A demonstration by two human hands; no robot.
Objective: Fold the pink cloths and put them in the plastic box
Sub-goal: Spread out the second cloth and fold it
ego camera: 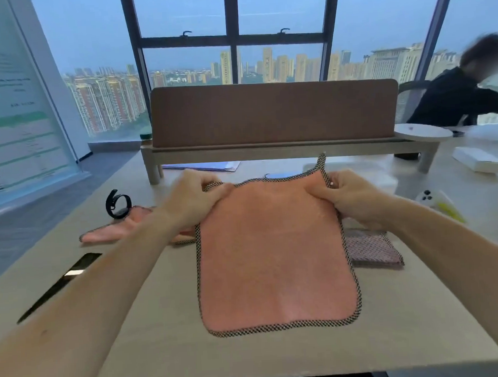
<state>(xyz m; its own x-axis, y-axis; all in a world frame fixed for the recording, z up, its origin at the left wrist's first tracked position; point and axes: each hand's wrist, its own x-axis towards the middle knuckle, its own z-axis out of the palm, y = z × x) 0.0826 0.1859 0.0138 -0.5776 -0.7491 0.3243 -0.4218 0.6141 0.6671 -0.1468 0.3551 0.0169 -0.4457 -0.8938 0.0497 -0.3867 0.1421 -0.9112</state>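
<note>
A pink cloth with a dark checked hem hangs in front of me, its lower edge near the table's front. My left hand pinches its top left corner and my right hand pinches its top right corner. A second pink cloth lies crumpled on the table to the left, partly behind my left arm. The clear plastic box sits behind my right hand, mostly hidden by the held cloth.
A folded grey-pink checked cloth lies right of the held one. A black watch and a dark phone are at the left. A desk divider shelf crosses the back. A person sits at the far right.
</note>
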